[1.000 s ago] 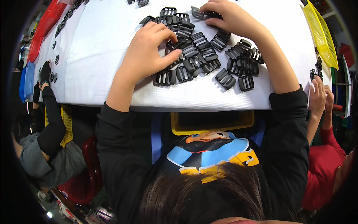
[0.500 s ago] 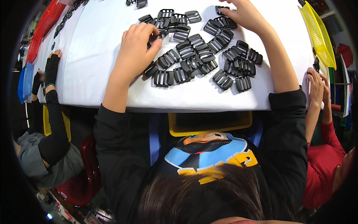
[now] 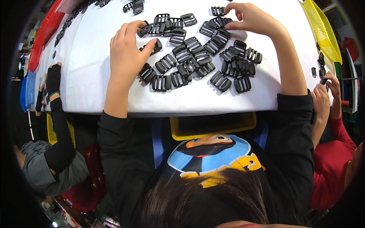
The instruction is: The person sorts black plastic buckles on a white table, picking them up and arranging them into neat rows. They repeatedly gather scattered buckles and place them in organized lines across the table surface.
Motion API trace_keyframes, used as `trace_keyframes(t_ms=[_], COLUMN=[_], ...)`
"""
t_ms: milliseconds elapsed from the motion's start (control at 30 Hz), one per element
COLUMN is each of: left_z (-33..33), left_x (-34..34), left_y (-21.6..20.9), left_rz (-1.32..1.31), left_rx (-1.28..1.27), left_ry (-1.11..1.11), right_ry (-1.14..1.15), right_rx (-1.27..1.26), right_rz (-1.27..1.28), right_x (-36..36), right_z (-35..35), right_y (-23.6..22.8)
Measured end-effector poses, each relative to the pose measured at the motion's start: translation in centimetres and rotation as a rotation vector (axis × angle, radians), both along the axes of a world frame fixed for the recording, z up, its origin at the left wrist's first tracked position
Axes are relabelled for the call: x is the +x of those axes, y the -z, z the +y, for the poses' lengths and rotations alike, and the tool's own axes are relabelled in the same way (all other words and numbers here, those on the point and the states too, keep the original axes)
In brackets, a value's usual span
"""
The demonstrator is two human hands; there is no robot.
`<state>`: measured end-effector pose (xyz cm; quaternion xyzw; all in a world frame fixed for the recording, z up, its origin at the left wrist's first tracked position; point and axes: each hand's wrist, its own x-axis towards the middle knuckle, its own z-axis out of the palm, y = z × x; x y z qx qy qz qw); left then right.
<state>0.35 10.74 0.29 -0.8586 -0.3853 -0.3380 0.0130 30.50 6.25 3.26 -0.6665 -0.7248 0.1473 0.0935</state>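
Note:
Several black plastic slotted strap buckles (image 3: 188,55) lie in a loose heap on the white-covered table (image 3: 99,87). At the heap's left side my left hand (image 3: 128,51) is open, fingers and thumb apart. Its fingertips reach a buckle (image 3: 143,30) at the upper left, and the thumb lies against another buckle (image 3: 155,46). At the far right of the heap my right hand (image 3: 254,18) is open too, curved, with a gap between thumb and fingers. Its fingertips are beside a small buckle (image 3: 218,11) and the buckles just below it.
More black buckles (image 3: 134,7) lie farther off. A red tray (image 3: 40,38) and a blue one (image 3: 29,85) line the left edge; a yellow basket (image 3: 323,32) stands at right. Co-workers' hands (image 3: 54,78) work at both sides. Below the table edge sits a yellow tray (image 3: 213,133).
The heap appears slightly farther left in the picture. My left hand has moved left with its fingers spread wider; my right hand has come down a little, and its fingers show more.

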Motion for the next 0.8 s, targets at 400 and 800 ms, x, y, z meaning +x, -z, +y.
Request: trace_keyframes(t_ms=[400,800], left_z=[0.5,1.8], left_x=[10.1,8.3], left_y=[-0.2,1.3], left_rz=[0.287,0.12], left_rx=[0.051,0.025], left_ry=[0.336,0.415], right_ry=[-0.059,0.054], right_rx=[0.112,-0.123], right_rz=[0.135,0.19], right_x=[1.2,-1.0], right_z=[-0.8,-0.3], right_y=[0.4,0.6])
